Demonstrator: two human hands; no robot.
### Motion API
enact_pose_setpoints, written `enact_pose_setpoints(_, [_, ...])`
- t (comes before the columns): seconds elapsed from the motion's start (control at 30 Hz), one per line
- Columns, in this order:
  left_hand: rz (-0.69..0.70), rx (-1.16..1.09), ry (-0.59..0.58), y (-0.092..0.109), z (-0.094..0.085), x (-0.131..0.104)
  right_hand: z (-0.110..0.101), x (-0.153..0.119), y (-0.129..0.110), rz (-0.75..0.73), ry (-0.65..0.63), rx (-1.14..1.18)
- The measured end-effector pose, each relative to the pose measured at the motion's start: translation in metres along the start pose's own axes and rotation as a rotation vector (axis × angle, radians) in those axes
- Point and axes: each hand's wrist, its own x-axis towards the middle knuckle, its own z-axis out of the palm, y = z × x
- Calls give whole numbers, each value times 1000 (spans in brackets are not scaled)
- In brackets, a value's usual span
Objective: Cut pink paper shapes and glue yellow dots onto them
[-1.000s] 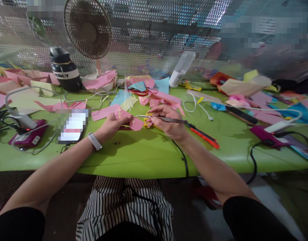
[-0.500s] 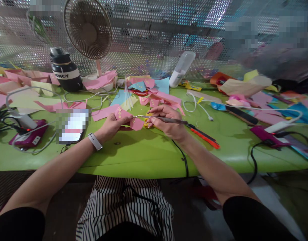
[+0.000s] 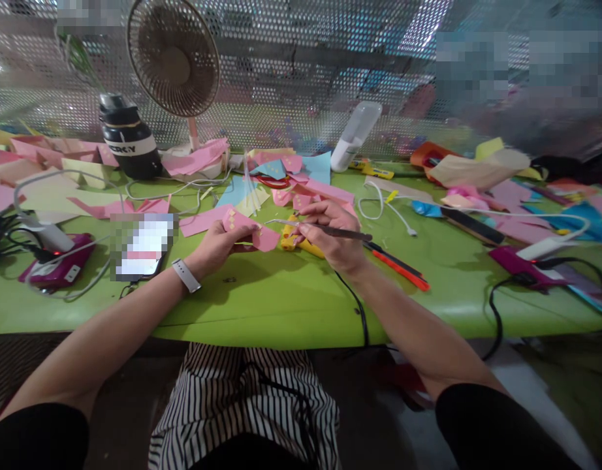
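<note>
My left hand (image 3: 221, 243) is closed on a piece of pink paper (image 3: 268, 239), thumb on top. Small pale yellow pieces dot this paper, one of them by the thumb tip. Between the thumb and fingers of my right hand (image 3: 334, 243) is a pair of tweezers (image 3: 344, 232) with a thin bent tip. That tip points left, close to the paper and a little apart from my thumb. Beneath my right hand lies a yellow tool that looks like a glue gun (image 3: 308, 247), partly covered by the fingers.
A red-and-black cutter (image 3: 401, 269) lies right of my hand on the green table (image 3: 262, 300). A phone (image 3: 143, 245) and a purple power strip (image 3: 61, 261) are at left. Behind stand a fan (image 3: 174, 62), a black bottle (image 3: 129, 140) and scattered paper.
The tweezers' tip has moved slightly right and up, away from my left thumb. My right hand has shifted a little right, uncovering more of the yellow tool.
</note>
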Motion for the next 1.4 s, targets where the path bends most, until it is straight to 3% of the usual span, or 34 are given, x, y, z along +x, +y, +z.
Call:
enact_pose_setpoints(0.53, [68, -73, 82, 6, 0, 1, 4, -3, 3, -23, 39, 60])
enact_pose_setpoints(0.8, [-105, -93, 41, 9, -5, 4, 6, -3, 5, -8, 47, 66])
enact_pose_setpoints(1.2, [73, -194, 9, 6, -8, 5, 6, 0, 14, 0, 42, 51])
enact_pose_setpoints(1.4, [96, -177, 49, -2, -15, 14, 6, -1, 22, -40, -70, -92])
